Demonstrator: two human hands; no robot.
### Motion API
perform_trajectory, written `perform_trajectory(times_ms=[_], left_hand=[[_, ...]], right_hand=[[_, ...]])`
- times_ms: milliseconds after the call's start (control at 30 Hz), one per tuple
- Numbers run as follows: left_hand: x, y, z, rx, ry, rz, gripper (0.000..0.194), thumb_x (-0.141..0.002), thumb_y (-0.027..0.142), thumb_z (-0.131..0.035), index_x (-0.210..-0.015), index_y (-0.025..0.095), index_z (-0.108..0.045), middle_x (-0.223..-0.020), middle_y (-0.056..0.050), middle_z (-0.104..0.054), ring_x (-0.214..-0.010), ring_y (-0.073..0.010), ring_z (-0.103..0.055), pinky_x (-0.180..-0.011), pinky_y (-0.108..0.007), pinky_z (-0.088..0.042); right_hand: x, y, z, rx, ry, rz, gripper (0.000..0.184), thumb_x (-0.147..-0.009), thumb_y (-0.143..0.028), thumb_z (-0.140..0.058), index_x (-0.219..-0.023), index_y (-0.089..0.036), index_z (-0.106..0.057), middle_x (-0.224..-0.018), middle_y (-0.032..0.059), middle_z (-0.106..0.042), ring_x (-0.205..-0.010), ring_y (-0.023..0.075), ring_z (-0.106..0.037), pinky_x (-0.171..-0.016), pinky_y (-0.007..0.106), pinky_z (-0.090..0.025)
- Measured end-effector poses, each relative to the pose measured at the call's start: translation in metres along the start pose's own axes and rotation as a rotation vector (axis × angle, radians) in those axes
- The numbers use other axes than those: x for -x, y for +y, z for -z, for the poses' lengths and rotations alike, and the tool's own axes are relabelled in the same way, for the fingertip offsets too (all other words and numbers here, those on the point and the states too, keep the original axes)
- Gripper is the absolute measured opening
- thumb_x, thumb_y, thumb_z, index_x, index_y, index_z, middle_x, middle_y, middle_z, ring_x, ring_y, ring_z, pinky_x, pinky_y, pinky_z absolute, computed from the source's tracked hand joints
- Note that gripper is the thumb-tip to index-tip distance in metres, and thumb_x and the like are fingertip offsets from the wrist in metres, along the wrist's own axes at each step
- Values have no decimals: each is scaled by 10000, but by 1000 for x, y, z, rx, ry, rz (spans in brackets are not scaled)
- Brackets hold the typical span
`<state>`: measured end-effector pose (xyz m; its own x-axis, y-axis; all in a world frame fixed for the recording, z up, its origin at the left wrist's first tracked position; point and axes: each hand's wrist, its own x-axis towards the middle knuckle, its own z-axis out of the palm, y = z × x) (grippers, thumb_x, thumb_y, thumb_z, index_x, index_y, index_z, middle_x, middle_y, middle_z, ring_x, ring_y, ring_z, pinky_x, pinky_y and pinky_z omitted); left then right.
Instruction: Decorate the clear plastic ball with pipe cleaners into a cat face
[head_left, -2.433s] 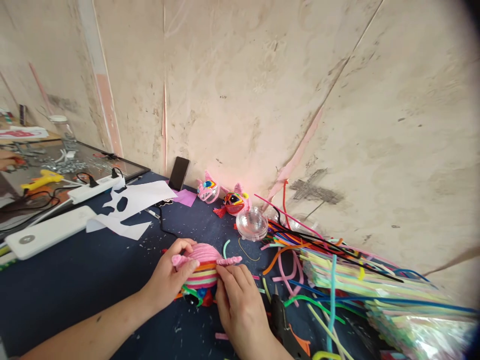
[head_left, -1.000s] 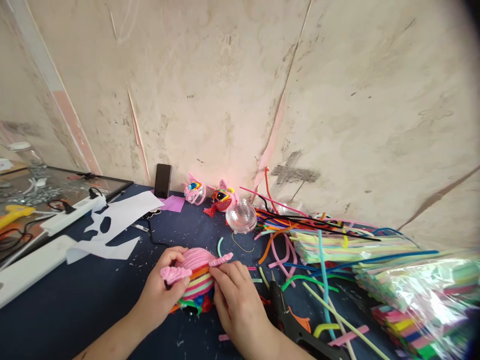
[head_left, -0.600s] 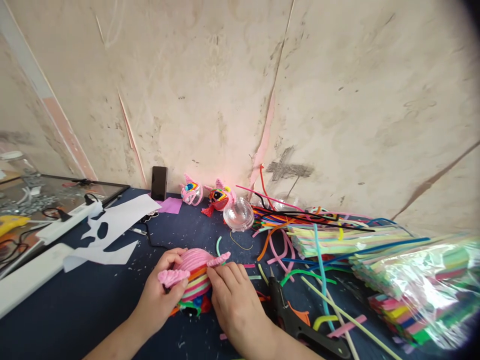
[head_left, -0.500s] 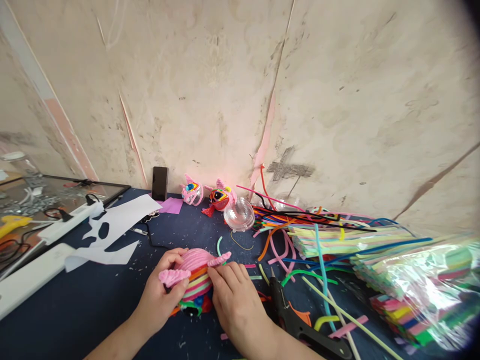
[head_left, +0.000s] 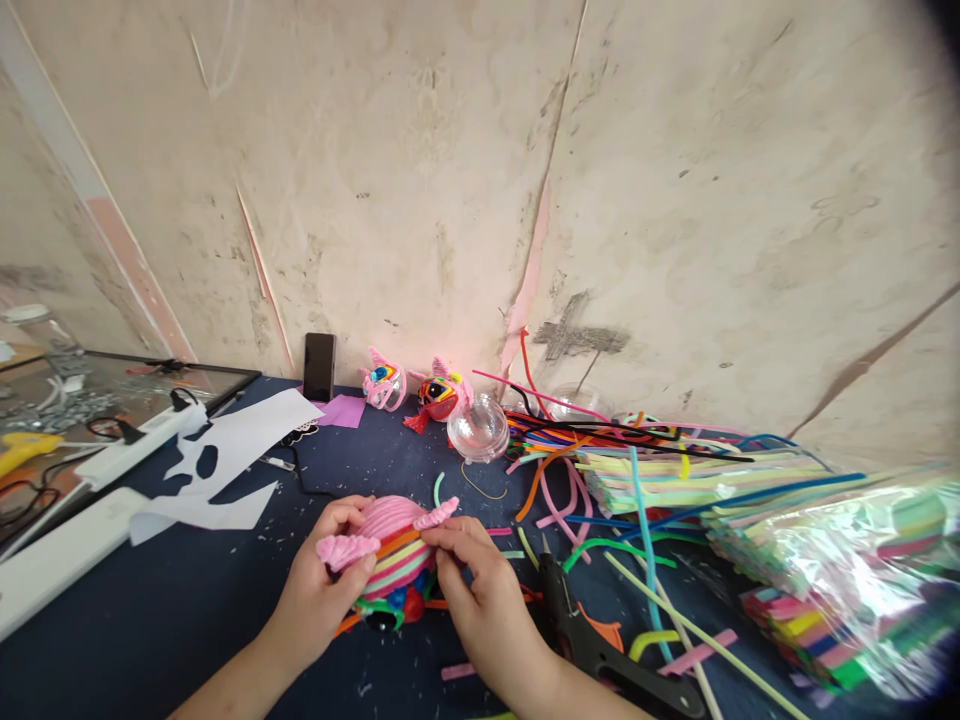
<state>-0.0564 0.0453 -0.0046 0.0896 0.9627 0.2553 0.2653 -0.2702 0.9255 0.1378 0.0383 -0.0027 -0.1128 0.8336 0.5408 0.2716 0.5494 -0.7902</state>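
A round figure wound from striped pipe cleaners (head_left: 395, 552), pink on top with two pink fuzzy ears, rests on the dark blue table (head_left: 150, 600). My left hand (head_left: 321, 590) wraps round its left side, thumb under the left ear. My right hand (head_left: 484, 610) pinches the figure's right side just below the right ear, fingers curled and closed.
A black glue gun (head_left: 592, 640) lies right of my right hand. Loose and bagged pipe cleaners (head_left: 750, 500) fill the right side. Two small finished figures (head_left: 416, 390), a clear dome (head_left: 478, 428) and a phone (head_left: 319, 366) stand by the wall. White cut paper (head_left: 225, 460) and a power strip (head_left: 127, 450) lie left.
Since 2.4 s ago my view has swung right. In the last half second my right hand's fingers curled into a pinch and the figure tilted slightly, showing more of its underside.
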Motion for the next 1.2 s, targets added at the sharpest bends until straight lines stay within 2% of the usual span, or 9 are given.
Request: perform_trajectory(times_ms=[167, 300, 400, 600, 767, 833, 933, 1033, 1200], left_hand=[[-1, 2, -2, 13, 27, 18, 148, -783, 269, -587, -891, 203, -511, -1161, -99, -528, -1122, -280, -537, -912, -386, -455], [-1, 2, -2, 22, 48, 44, 166, -780, 286, -591, -899, 204, -509, -1174, -103, -531, -1145, -287, -526, -920, -392, -452], [-1, 1, -2, 20, 49, 57, 181, -782, 296, -589, -913, 206, -502, -1177, -102, -528, -1162, -285, -516, -950, -404, -431], [-1, 0, -2, 28, 34, 51, 163, -793, 286, -584, -903, 206, -493, -1191, -103, -512, -1184, -289, -501, -965, -411, -417], [0, 2, -1, 21, 7, 25, 149, -807, 286, -570, -908, 207, -494, -1194, -104, -505, -1178, -285, -504, -950, -404, -429], [0, 2, -1, 29, 1, 21, 145, -809, 285, -568, -909, 207, -497, -1199, -106, -506, -1183, -286, -503, -956, -407, -427], [0, 2, -1, 36, 19, 25, 156, -798, 287, -583, -906, 201, -511, -1186, -111, -523, -1161, -288, -520, -955, -415, -433], [0, 1, -2, 23, 54, 9, 170, -775, 295, -606, -889, 195, -530, -1156, -116, -550, -1139, -297, -531, -941, -417, -444], [-1, 3, -2, 45, 51, 36, 188, -772, 309, -604, -907, 196, -537, -1164, -117, -555, -1147, -296, -529, -909, -396, -469]], right_hand=[[0, 0, 0, -62, -8, -127, 220, -836, -124, -428, -870, -187, -636, -823, 61, -628, -779, 190, -593, -660, 285, -489], [1, 0, 0, -164, 49, -225, 136, -846, -172, -427, -835, -186, -562, -761, 34, -613, -677, 160, -578, -603, 252, -485], [1, 0, 2, -103, 75, -168, 129, -855, -166, -421, -832, -189, -545, -763, 29, -598, -683, 153, -570, -619, 247, -477], [2, -4, 8, -2, 55, 95, 193, -871, -72, -368, -870, -217, -494, -863, 38, -579, -831, 165, -565, -737, 282, -472], [2, -6, 9, 73, -10, 144, 208, -869, -50, -362, -875, -218, -484, -873, 44, -580, -808, 166, -547, -719, 291, -466], [2, -6, 8, 53, -9, 112, 201, -864, -57, -367, -861, -214, -493, -866, 46, -582, -813, 170, -553, -724, 295, -465], [3, -2, 4, -84, 15, -22, 173, -873, -96, -377, -833, -212, -499, -859, 45, -598, -832, 173, -580, -740, 295, -468], [4, 4, 2, -237, 112, -151, 135, -897, -167, -396, -829, -213, -504, -830, 31, -607, -787, 160, -585, -699, 266, -468], [2, 4, 8, -170, 258, -154, 107, -895, -221, -458, -827, -204, -539, -728, -9, -536, -651, 124, -508, -606, 221, -430]])
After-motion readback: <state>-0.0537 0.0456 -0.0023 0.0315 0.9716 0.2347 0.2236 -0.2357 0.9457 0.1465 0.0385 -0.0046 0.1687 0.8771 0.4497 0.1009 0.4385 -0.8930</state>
